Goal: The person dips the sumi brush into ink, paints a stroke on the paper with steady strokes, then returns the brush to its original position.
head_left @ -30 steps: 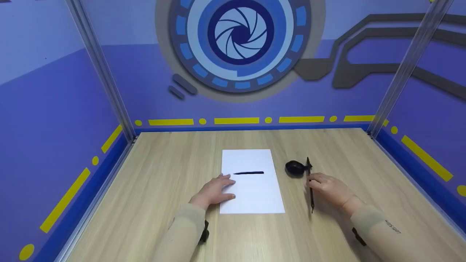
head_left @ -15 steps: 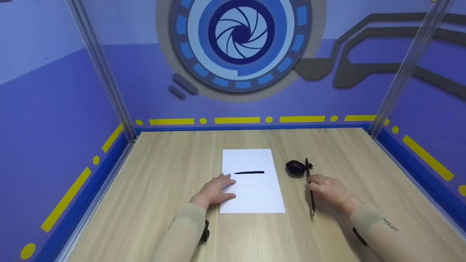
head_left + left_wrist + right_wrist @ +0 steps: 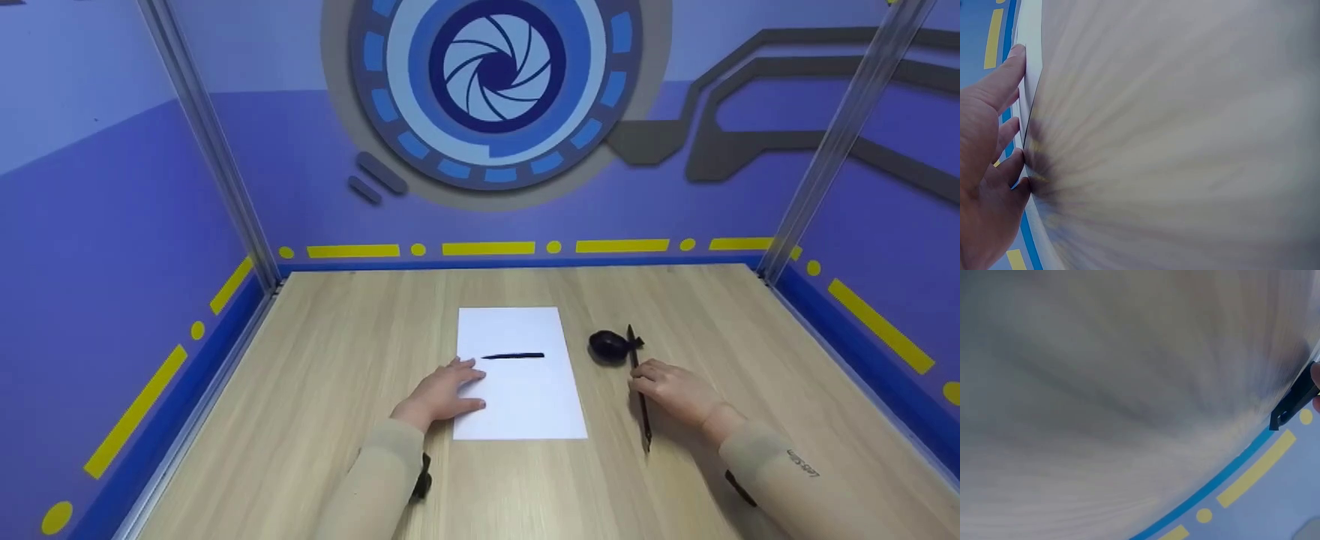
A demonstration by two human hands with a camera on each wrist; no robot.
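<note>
My right hand pinches a dark calligraphy brush around its middle. The brush's pointed end lies across the small rest on the side of a round black ink dish; its other end points toward me. In the right wrist view, part of the brush and some fingertips show at the right edge. My left hand rests on the left edge of a white sheet of paper, fingers spread. One black horizontal brush stroke marks the paper.
A light wooden table carries everything. Blue-violet panels with yellow markings enclose it at the back and sides, with metal posts at the back corners.
The brush's near end has dropped slightly toward me and the table, and its tip has shifted a little left. My left hand and the paper have stayed put.
</note>
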